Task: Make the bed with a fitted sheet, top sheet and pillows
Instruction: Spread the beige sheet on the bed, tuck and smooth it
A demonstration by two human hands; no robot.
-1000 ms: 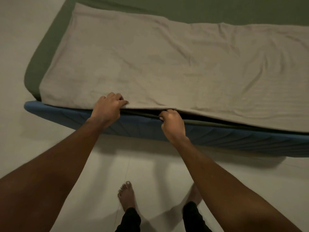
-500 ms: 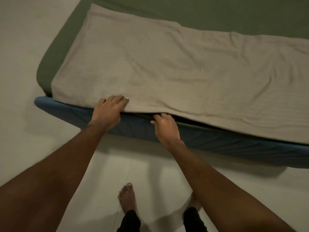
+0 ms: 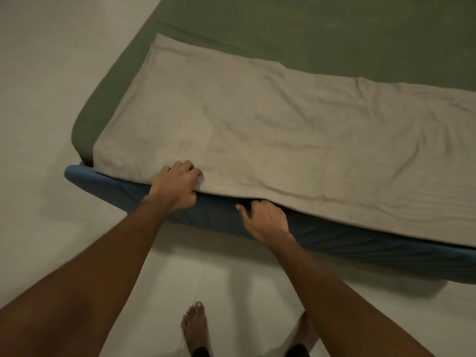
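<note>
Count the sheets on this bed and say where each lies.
2. The green fitted sheet shows at the far side; the beige top sheet lies over its near edge, where the left hand grips it and the right hand reaches under. More may be hidden.

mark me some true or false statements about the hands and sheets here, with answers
1. The left hand grips the near edge of the beige sheet. True.
2. The right hand lies flat on top of the beige sheet. False: its fingers reach under the sheet's edge, above the blue bed base.
3. A green fitted sheet lies under the beige sheet. True.
4. Two pillows sit on the beige sheet. False: no pillow is in view.
5. The person wears shoes. False: a bare foot stands on the floor.
</note>
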